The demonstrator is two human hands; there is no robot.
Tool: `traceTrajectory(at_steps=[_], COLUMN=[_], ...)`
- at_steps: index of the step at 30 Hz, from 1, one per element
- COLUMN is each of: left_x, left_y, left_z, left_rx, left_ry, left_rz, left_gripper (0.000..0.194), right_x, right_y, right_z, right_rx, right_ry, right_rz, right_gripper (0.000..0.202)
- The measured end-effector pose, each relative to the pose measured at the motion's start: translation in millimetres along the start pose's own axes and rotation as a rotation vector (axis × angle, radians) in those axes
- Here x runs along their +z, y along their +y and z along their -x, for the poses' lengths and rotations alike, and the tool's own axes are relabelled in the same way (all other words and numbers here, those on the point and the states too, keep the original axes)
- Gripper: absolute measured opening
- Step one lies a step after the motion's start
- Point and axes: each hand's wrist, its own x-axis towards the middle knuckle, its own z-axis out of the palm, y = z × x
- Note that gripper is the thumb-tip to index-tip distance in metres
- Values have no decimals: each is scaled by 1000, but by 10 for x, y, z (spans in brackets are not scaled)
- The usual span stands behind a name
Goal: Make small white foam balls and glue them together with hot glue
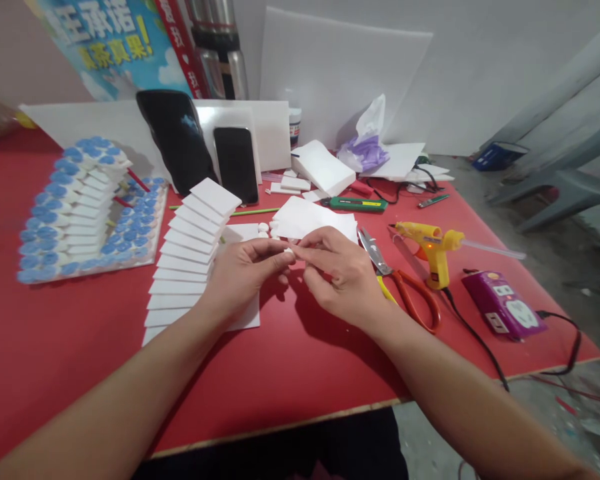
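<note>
My left hand [243, 277] pinches a small white piece [289, 253], too small to name, between thumb and fingertips. Bent towards it, my right hand [343, 277] touches the left fingertips with its index finger; its other fingers are curled, and what they hold, if anything, is hidden. Beside my left wrist stands a stair of overlapping white foam-board steps [183, 277], partly covered by my arm. Small white lumps [263, 229] lie just beyond my hands, near a white sheet [310, 217].
A finished-looking blue-and-white stair model [63, 220] stands left. Two phones [177, 143] lean at the back. To the right lie red-handled pliers [415, 300], a yellow glue gun [433, 250], a green cutter [357, 204] and a purple power box [505, 307] with cords. The red table's [280, 400] front edge is near me.
</note>
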Motion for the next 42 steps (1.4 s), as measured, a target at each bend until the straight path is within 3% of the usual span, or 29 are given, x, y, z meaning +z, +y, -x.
traceTrajectory(at_steps=[6, 12, 14, 18, 22, 25, 30, 35, 42], left_x=[18, 3, -6, -23, -27, -24, -15, 6, 33], left_y=[28, -22, -31, -22, -6, -7, 10, 52, 65], left_z=[22, 0, -4, 3, 6, 4, 26, 72, 87], left_rx=[42, 140, 155, 192, 331, 395, 403, 367, 441], left_ry=[9, -12, -31, -25, -4, -16, -23, 0, 9], left_rz=[-46, -101, -100, -126, -208, -197, -212, -263, -317], left_gripper=[35, 27, 30, 33, 24, 22, 20, 24, 20], right_x=[-10, -48, -90, -143, -78, -11, 23, 14, 14], right_y=[-21, -58, -64, -21, 50, 54, 8, 10, 1], right_z=[-5, -43, -68, -119, -138, -129, -109, -99, -96], right_rx=[-2, 61, 160, 534, 779, 879, 841, 806, 831], right_ry=[20, 78, 126, 129, 31, -112, -243, -230, -200], right_rz=[-13, -216, -267, -501, -848, -894, -882, -925, -866], right_gripper=[29, 29, 25, 7, 36, 52, 57, 50, 46])
